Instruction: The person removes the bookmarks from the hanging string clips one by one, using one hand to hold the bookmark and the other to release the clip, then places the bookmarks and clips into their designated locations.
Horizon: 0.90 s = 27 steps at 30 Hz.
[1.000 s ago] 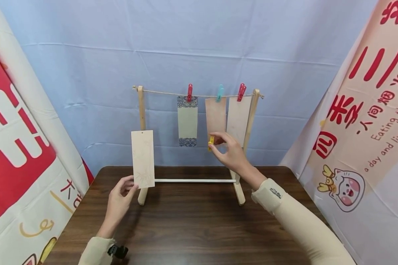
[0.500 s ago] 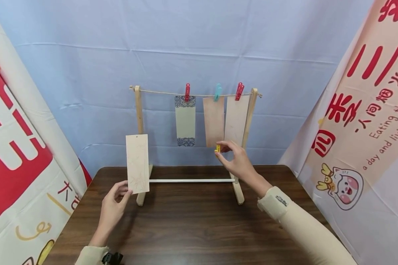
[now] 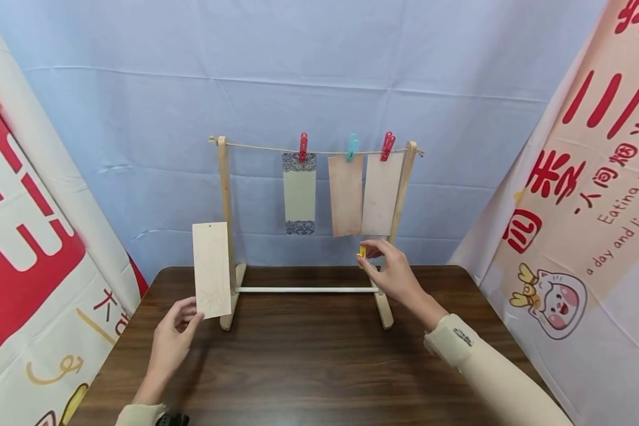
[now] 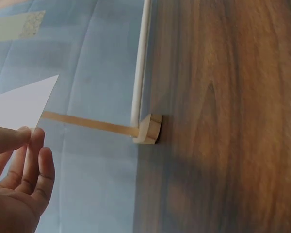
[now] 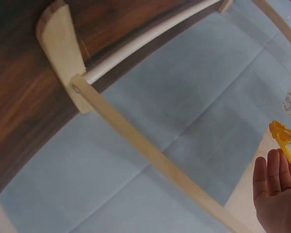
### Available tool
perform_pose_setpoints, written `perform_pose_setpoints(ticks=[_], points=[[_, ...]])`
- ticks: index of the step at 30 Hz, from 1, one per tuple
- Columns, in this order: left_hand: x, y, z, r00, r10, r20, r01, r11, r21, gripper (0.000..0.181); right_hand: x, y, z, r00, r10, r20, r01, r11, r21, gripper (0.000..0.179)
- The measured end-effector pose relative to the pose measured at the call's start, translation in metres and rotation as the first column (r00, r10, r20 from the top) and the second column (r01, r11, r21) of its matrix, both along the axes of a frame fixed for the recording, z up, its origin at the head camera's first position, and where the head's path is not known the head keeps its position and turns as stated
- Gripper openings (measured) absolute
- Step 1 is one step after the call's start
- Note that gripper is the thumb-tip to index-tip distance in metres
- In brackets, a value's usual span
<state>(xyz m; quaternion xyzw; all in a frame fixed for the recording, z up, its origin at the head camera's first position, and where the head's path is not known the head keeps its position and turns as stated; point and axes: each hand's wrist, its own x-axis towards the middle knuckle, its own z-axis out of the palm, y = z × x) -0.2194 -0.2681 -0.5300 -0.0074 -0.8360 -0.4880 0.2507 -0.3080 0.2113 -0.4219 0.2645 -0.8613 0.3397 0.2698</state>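
Between thumb and fingers, my left hand [image 3: 171, 340] pinches the lower left corner of a cream paper card [image 3: 211, 266] with a small hole at its top. The card stands upright in front of the rack's left post. A yellow clothespin [image 5: 281, 135] is pinched in my right hand [image 3: 396, 275], below the hanging cards at the right. From the string [image 3: 266, 148] hang a patterned card [image 3: 300, 192] under a red clothespin [image 3: 303, 147], a pinkish card [image 3: 346, 198] under a blue clothespin [image 3: 352, 147], and a pale card [image 3: 381, 198] under another red clothespin [image 3: 387, 145].
The wooden rack's left post [image 3: 225, 183] and right post [image 3: 403, 195] stand on feet at the back of the dark wooden table [image 3: 309, 355]. A white bar [image 3: 306, 290] joins them low down. Behind is a pale blue cloth [image 3: 309, 71], with printed banners at both sides.
My left hand has drawn the cream card left and down. My right hand has moved down and to the right with the yellow clothespin. The hanging cards stay on the string.
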Motion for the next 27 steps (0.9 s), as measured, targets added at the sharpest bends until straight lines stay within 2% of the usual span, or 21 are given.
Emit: perform_pose_setpoints(ticks=[10,14,19,27], points=[[0.006,-0.009,-0.003,1.0,0.015,0.019,-0.014,0.999,-0.037,0.033,0.006,0.015,-0.017,1.0,-0.026,0.005,0.026,1.0,0.007,0.033],[0.007,-0.011,-0.003,1.0,0.009,0.01,-0.009,0.999,-0.039,0.032,0.009,0.02,-0.022,0.999,-0.037,-0.005,0.037,0.999,0.0,0.033],[0.008,-0.013,-0.005,0.999,0.012,0.03,-0.011,0.999,-0.045,0.032,0.01,0.027,-0.03,0.998,-0.057,-0.017,0.057,0.998,0.003,0.033],[0.009,-0.022,-0.009,0.998,0.022,0.053,-0.018,0.998,-0.068,0.031,0.013,0.04,-0.043,0.997,-0.083,0.003,0.083,0.996,0.004,0.032]])
